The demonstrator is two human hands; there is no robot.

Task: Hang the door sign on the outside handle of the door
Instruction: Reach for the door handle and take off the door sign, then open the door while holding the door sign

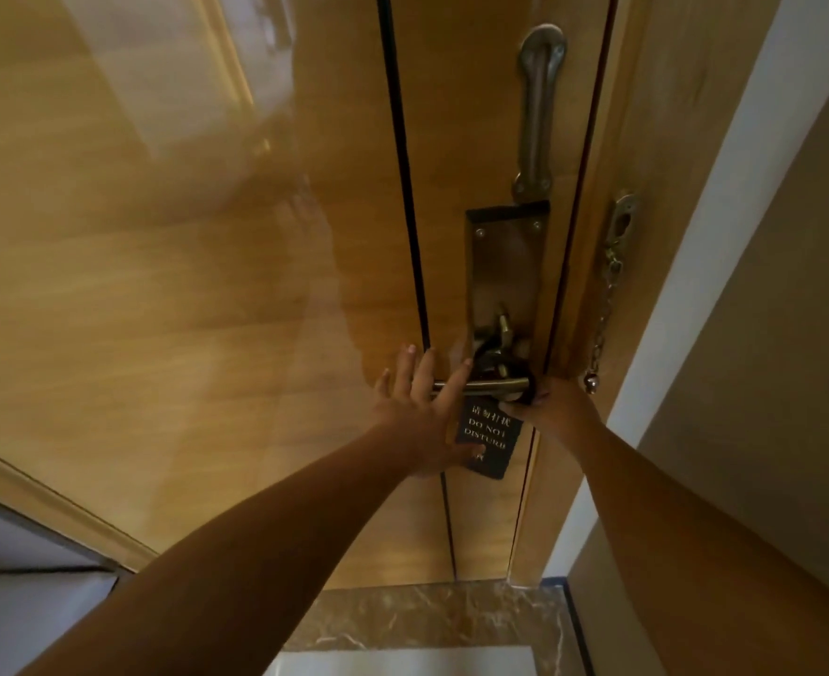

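Single head-worn wide-angle view, looked forward and slightly down along both outstretched forearms. Faced wooden door (183, 285) at close range; door handle (493, 384) near frame centre, marble threshold (427, 617) at bottom edge. No second view.

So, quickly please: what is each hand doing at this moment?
Left hand: open, fingers spread over the door sign and handle.
Right hand: closed on the sign's top.
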